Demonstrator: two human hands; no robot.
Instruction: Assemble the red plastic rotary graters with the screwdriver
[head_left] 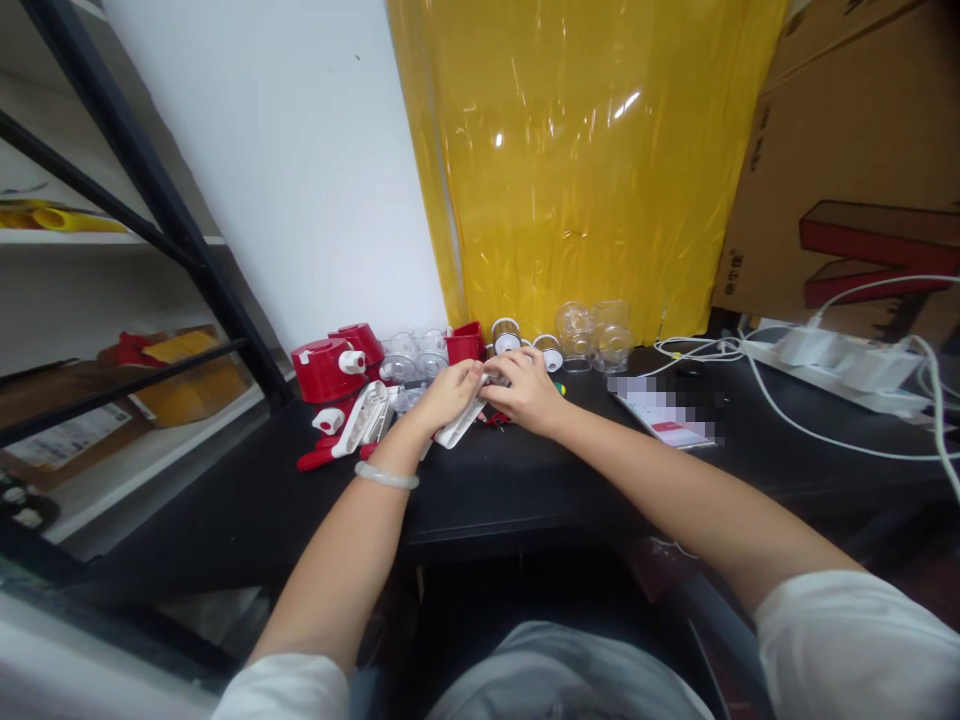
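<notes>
Near the middle of the black table, my left hand (451, 393) is closed round a white plastic part (459, 428), which slants down toward the table's front edge. My right hand (527, 390) meets it at the part's upper end, fingers bent and pressed onto it; the fingertips partly hide that end. Small red pieces (496, 419) lie just under my right hand. To the left of my hands are more white parts (365, 418) and a red handle (315, 459).
Red housings (328, 370), clear plastic cups (429, 350), a red container (466, 343) and white-rimmed spools (506, 336) line the back. Clear containers (611, 335) stand right of them. A phone-like flat device (664, 412), white cables and a power strip (844, 372) lie at the right.
</notes>
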